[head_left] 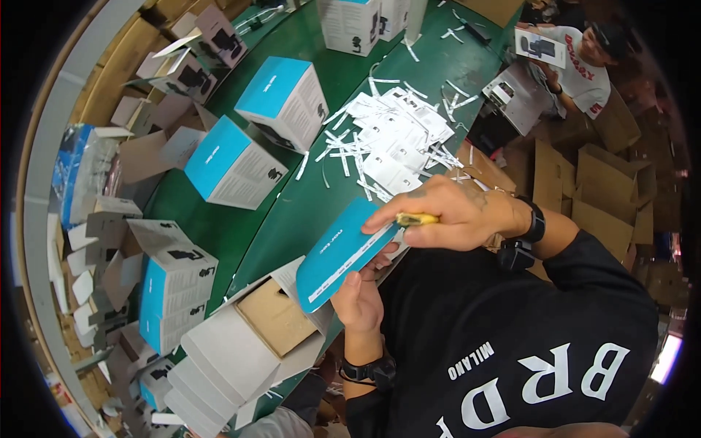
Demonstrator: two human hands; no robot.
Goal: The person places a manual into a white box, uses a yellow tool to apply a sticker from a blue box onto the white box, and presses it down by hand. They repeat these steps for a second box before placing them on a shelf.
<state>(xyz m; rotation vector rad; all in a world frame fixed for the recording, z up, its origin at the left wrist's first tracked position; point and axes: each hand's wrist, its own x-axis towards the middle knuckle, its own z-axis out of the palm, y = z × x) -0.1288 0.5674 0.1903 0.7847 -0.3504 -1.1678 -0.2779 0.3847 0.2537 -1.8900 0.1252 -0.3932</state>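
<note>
My left hand [359,301] pinches the lower edge of a blue box flap [337,244]. A narrow white label strip [350,268] runs along that edge. My right hand [456,212] lies over the flap's far right end, its index finger stretched onto the blue face. Between its thumb and fingers sits a small yellow cutter [416,219], its tip hidden. Just left of my left hand stands an open white carton [226,343] with a brown cardboard insert [277,314] inside. Whether the flap belongs to this carton I cannot tell.
A pile of white printed sheets and cut strips [398,135] covers part of the green table [292,201]. Blue-topped boxes [237,164] stand to the left, more at the back. Opened cartons [109,255] line the left side. Across the table edge, a person [584,69] holds a box.
</note>
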